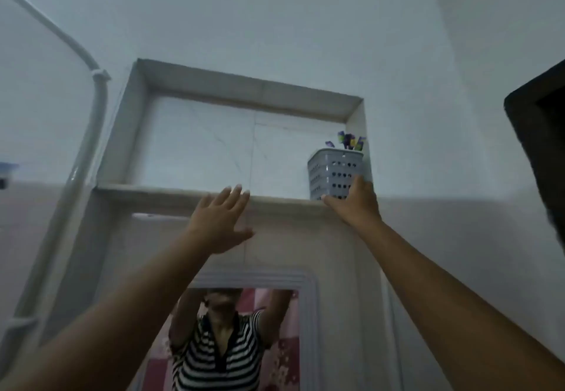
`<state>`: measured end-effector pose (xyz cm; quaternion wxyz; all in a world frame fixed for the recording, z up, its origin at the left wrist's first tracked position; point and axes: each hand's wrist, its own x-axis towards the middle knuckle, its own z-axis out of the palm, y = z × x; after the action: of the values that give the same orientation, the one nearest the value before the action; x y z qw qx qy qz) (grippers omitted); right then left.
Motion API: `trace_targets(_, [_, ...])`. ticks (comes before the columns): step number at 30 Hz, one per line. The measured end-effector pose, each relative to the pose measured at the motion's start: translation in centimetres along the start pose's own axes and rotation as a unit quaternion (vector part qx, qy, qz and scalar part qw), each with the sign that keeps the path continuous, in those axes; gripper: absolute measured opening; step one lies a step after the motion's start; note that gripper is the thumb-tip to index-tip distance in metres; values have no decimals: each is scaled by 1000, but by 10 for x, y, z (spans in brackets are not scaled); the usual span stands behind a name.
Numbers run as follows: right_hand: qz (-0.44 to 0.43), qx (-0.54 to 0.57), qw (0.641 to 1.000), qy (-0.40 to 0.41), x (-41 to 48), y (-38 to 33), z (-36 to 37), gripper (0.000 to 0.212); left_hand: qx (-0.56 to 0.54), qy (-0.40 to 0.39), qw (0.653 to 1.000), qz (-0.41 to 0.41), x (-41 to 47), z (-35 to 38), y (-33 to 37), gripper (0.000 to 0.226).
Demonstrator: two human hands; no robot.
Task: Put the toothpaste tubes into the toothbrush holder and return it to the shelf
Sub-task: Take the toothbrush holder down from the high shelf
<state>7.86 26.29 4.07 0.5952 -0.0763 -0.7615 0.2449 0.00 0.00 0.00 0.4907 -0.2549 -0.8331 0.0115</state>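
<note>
holder (334,176) upright at right end of shelf (171,191), tubes (350,140) poking out | right hand (356,204) fingers wrapped on holder base | left hand (221,222) fingers spread, empty, below shelf edge

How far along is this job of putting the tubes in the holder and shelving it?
Done: toothpaste tubes stand in the grey holder, which sits at the right end of the shelf. In hand: the right hand touches its base; the left hand is open. Left: only letting go.
</note>
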Motion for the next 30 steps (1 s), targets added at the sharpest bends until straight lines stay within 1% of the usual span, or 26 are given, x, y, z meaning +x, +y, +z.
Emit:
trace_targets(2, [52,10,999,1,11,1,3,93,-30,-6,1000,-6,0,7,-3,91])
trace_targets(6, [118,36,992,-1,31,-1,13,97,-64,-9,998,-9,4,8,-4,88])
trace_targets(10, [135,30,989,45,41,-7,23,112,-65,-35,997,-5,7,5,-8,86])
trace_targets(13, [132,38,987,82,43,-12,28,109,-52,-56,997,-7,7,3,-8,87])
trace_targets(15, [133,85,983,94,41,-15,26,105,-49,-67,997,-10,7,-1,-7,87])
trace_targets(18, [117,173,974,83,37,-21,11,97,-71,-99,992,-23,10,-12,-5,82])
trace_targets(21, [112,257,960,17,21,-28,-12,93,-110,-116,986,-54,13,-33,6,83])
trace_targets(22, [115,293,949,-13,10,-30,-21,96,-159,-114,978,-65,11,-42,11,88])
trace_targets(23, [123,322,938,-42,-2,-30,-29,99,-248,-103,961,-69,7,-52,20,93])
trace_targets(24, [131,341,928,-67,-18,-31,-36,100,-360,-92,926,-65,2,-59,30,93])
trace_targets(25, [135,352,921,-97,-36,-28,-40,94,-471,-84,876,-57,-7,-67,44,86])
trace_targets(26, [134,364,913,-125,-56,-25,-43,83,-559,-79,824,-50,-18,-73,58,77])
trace_targets(27, [135,381,902,-152,-77,-21,-44,72,-616,-69,783,-46,-30,-76,74,69])
trace_targets(28, [139,398,890,-175,-101,-16,-43,68,-652,-57,754,-50,-43,-73,88,61])
trace_targets(30, [144,423,868,-219,-148,-5,-38,80,-697,-16,711,-93,-72,-57,111,47])
